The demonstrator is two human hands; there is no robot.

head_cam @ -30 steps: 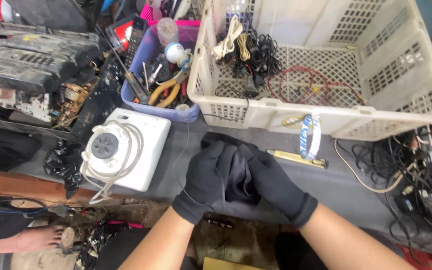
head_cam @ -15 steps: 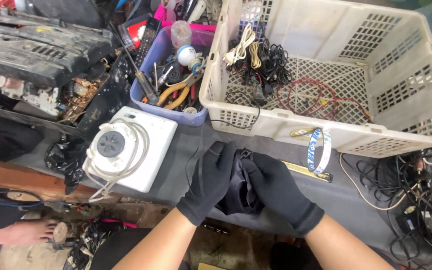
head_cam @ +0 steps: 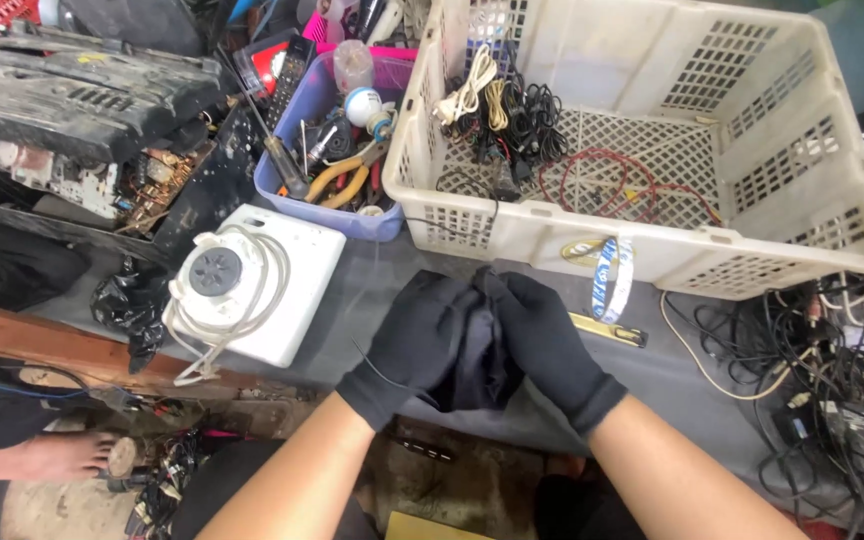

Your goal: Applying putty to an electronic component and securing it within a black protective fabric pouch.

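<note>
Both gloved hands have barely shifted since a second ago, and they are still bunched together over the same dark bundle at the near edge of the grey table [head_cam: 352, 300]. Left hand [head_cam: 417, 340] is cupped around the left side of the black cloth [head_cam: 477, 360], fingers curled in. Right hand [head_cam: 547, 345] presses in from the other side, its fingers folded over the top, so the two hands squeeze the cloth between them and touch at the fingertips. That cloth sits crumpled in their grip, just above the table's front edge, and most of it is hidden by the gloves.

Just to the left lies a white square appliance [head_cam: 252, 280] with a round dark dial and its white cord looped on top. Behind the hands stands a big cream plastic basket [head_cam: 772, 230] holding black and red cables. A blue-and-white strap [head_cam: 614, 280] hangs from its front rim, near the right hand. Left of the basket, a purple tub [head_cam: 292, 170] is packed with pliers and screwdrivers. A tangle of cables [head_cam: 822, 350] sprawls on the right.
</note>
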